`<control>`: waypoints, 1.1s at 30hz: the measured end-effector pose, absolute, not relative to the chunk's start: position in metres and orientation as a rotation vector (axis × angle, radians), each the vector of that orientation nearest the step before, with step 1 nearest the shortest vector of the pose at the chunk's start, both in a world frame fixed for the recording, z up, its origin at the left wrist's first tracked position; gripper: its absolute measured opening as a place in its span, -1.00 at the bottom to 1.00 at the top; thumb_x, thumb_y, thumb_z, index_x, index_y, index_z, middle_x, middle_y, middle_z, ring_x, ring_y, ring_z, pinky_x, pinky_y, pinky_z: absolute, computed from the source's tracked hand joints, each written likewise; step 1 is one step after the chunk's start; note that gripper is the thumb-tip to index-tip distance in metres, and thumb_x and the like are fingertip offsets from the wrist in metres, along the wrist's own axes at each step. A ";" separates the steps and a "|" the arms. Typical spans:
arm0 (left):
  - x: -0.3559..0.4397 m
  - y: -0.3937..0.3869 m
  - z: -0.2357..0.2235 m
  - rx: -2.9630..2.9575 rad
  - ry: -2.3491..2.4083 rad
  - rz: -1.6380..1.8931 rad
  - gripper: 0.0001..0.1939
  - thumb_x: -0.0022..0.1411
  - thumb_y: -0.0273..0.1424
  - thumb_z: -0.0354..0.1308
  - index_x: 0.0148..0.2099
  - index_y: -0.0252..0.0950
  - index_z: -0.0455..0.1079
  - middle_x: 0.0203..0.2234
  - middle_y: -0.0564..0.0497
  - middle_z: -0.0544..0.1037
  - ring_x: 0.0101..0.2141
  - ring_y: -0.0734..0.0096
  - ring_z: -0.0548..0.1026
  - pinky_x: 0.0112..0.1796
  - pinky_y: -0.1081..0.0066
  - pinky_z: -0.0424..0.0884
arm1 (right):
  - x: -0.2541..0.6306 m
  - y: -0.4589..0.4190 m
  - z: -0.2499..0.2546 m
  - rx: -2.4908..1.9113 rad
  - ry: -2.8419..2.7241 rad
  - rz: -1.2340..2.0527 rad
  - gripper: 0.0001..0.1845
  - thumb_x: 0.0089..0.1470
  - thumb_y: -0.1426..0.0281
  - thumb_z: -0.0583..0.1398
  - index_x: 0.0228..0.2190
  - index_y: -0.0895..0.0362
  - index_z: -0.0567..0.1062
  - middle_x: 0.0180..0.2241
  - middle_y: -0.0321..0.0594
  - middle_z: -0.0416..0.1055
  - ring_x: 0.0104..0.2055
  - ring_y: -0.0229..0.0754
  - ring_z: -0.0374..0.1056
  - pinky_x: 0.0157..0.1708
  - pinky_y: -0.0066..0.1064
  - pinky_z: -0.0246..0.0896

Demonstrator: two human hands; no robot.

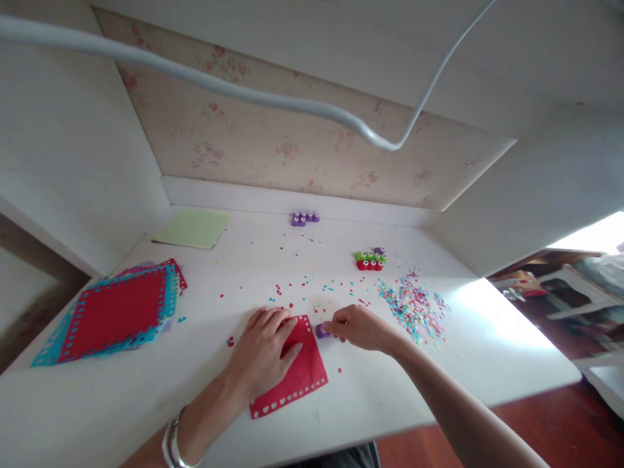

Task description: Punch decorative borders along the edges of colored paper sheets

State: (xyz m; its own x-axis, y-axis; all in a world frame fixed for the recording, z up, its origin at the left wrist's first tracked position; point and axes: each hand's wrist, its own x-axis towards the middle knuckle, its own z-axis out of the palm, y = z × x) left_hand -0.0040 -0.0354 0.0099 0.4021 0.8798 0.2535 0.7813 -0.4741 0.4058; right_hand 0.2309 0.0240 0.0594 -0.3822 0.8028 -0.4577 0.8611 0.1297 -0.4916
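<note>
My left hand [260, 351] lies flat with fingers spread on a red paper sheet [308, 364], holding it against the table. Small punched shapes, some like hearts, line the sheet's near edge, and a few more sit at its far right corner. In my right hand [358, 327] is a small purple paper punch [322, 331], pinched by its top at the sheet's right edge. Whether paper is inside the punch's slot I cannot tell. The right fingertips partly hide the punch.
Punched red and blue sheets [117, 305] are stacked at left, pale green paper [192, 227] behind them. Purple punches [303, 219] stand at the back; red and green punches [370, 260] at right. A confetti pile [414, 305] spreads right of my hand. A white cable [273, 99] hangs overhead.
</note>
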 end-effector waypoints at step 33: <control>-0.011 -0.021 -0.004 2.399 1.502 0.674 -0.69 0.31 -0.38 0.07 0.09 -0.18 0.38 -0.01 -0.05 0.48 -0.02 0.20 0.42 0.07 0.03 0.31 | 0.374 0.196 0.061 2.630 2.359 -0.280 -0.68 0.03 0.22 0.18 -0.25 0.04 0.67 -0.27 -0.12 0.61 -0.21 0.01 0.48 -0.27 -0.30 0.27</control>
State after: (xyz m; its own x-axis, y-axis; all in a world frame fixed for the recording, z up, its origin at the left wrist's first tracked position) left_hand -0.0112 -0.0213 -0.0043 0.3683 0.8931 0.2582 0.7864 -0.4475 0.4259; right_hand 0.3738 0.1956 0.0608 0.1376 0.9793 0.1482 0.9175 -0.0697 -0.3915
